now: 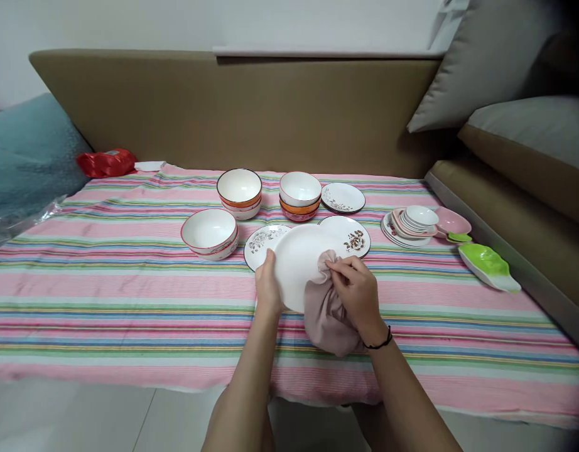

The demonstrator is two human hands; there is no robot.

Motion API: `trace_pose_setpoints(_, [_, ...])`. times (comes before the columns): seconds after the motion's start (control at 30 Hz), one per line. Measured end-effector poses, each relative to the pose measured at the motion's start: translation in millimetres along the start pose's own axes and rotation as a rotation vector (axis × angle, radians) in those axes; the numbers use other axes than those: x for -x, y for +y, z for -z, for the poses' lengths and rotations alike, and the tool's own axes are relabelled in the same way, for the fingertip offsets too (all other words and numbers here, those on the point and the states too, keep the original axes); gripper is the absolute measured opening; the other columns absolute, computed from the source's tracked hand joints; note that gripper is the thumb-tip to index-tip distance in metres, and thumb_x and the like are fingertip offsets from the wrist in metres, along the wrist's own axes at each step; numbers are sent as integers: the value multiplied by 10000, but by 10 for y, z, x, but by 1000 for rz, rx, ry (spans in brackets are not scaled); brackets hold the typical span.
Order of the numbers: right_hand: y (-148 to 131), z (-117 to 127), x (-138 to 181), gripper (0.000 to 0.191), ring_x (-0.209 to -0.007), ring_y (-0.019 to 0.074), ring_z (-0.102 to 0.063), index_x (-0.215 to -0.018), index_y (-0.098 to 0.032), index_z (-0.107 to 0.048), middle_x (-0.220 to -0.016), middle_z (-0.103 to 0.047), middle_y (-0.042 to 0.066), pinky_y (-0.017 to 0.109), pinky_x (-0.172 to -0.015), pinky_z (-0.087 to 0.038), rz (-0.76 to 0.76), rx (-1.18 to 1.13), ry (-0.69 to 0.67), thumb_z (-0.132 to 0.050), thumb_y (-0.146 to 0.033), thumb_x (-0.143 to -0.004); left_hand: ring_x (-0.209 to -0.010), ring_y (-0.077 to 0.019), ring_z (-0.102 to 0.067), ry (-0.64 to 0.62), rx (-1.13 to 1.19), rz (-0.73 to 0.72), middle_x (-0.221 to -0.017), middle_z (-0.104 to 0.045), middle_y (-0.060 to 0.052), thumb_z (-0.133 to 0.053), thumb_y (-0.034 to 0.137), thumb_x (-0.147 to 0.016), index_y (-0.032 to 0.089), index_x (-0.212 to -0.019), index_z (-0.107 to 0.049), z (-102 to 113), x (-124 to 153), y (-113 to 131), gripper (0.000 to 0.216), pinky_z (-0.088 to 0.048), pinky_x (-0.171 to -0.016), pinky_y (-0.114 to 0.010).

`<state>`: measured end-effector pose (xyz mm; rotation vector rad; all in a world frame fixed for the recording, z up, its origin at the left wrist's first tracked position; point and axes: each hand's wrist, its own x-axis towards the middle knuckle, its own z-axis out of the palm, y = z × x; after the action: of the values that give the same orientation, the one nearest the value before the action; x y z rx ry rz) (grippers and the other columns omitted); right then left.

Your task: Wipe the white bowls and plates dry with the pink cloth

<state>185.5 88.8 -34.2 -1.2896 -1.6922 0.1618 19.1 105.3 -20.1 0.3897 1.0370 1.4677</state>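
My left hand [268, 284] grips the left rim of a plain white plate [296, 260], held tilted above the striped cloth. My right hand [358, 292] is closed on a bunched dusty-pink cloth [324, 314] and presses it against the plate's right side; the cloth hangs down below the plate. A black band circles my right wrist. Just behind the plate lie two patterned plates [261, 242] [353, 235] flat on the cloth.
Stacked bowls [209, 233] [239, 191] [299, 194] and another patterned plate [343, 197] stand on the striped cloth [105, 295]. Small dishes [414, 223], a pink dish [452, 221] and a green leaf-shaped dish [488, 265] sit at the right. A red bag [105, 162] lies far left. Sofa cushions [515, 132] rise on the right.
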Motion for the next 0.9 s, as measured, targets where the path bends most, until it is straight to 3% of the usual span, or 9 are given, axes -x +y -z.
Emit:
trace_pose_setpoints(0.2, [-219,-113,67,173,-735,169,-590,-786,-206,-700,-743,-632,32,294,-650,-494,65,-112,-202,-560,-115,-830,-839,-264,-675,98,141,-54,-980,-699,-125,-600,573,-750,131,-1028,-654,39,-93,10,526,-552,-703,-344])
trace_pose_setpoints(0.33, [-342,-174,98,187,-765,161,-606,-796,-213,-697,-777,-642,22,283,-672,-508,56,-238,-242,-558,-92,-831,-812,-261,-673,15,97,-9,-920,-707,-126,-603,552,-757,107,-967,-667,-20,-40,0,496,-545,-711,-349])
trace_pose_setpoints(0.43, [-344,-152,86,170,-791,160,-613,-830,-214,-701,-816,-644,25,281,-691,-514,26,-270,-198,-562,-117,-844,-745,-235,-665,-102,28,57,-848,-707,-116,-622,536,-754,83,-909,-670,-77,42,-69,481,-528,-682,-318])
trace_pose_setpoints(0.57, [-240,-64,41,116,-799,169,-612,-864,-221,-702,-853,-639,36,298,-694,-516,-28,-186,-4,-587,-208,-853,-665,-197,-639,-198,-60,45,-753,-696,-82,-637,528,-753,78,-860,-672,-114,121,-171,463,-495,-607,-269])
trace_pose_setpoints(0.77, [-105,1,35,83,-697,148,-584,-828,-206,-699,-793,-600,25,271,-588,-479,-57,-82,67,-619,-226,-836,-728,-239,-668,-49,-6,54,-846,-716,-112,-648,548,-731,87,-955,-669,-89,93,-117,514,-524,-677,-317])
trace_pose_setpoints(0.9, [-187,-41,60,163,-817,162,-599,-871,-210,-704,-869,-611,43,291,-699,-512,12,-184,-109,-548,-163,-870,-802,-259,-679,-15,76,19,-945,-712,-136,-604,553,-760,96,-1035,-654,-25,30,-22,535,-539,-723,-343])
